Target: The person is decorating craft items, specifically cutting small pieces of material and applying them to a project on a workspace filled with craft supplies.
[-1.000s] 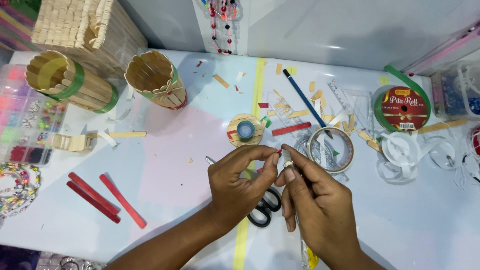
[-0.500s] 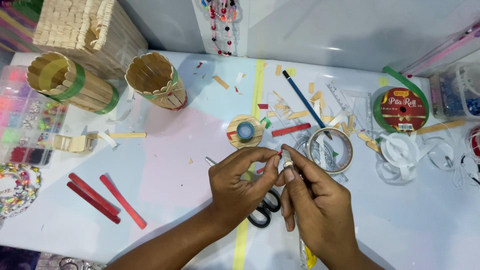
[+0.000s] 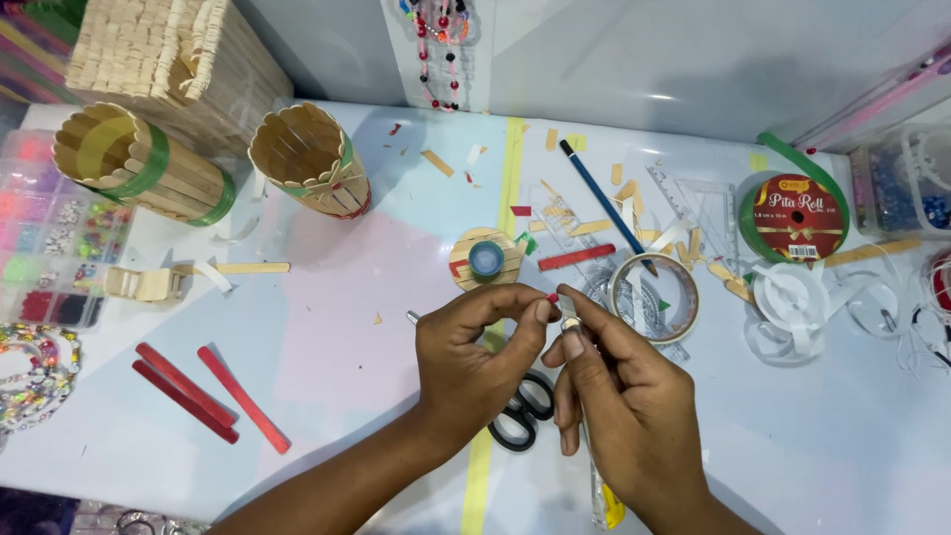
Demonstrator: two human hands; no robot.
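White table (image 3: 812, 436), craft litter across it. Left hand (image 3: 475, 352) and right hand (image 3: 624, 406) meet near centre, above black scissors (image 3: 523, 414). Left fingertips pinch tiny red piece (image 3: 552, 297); right fingers closed on slim cutter blade (image 3: 569, 319) just beside it.

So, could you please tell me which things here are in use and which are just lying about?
In use: left hand pinching a small red piece; right hand holding a craft knife.

Lying about: scissors, red sticks, tape ring, green ribbon roll, blue pencil, stick cups.
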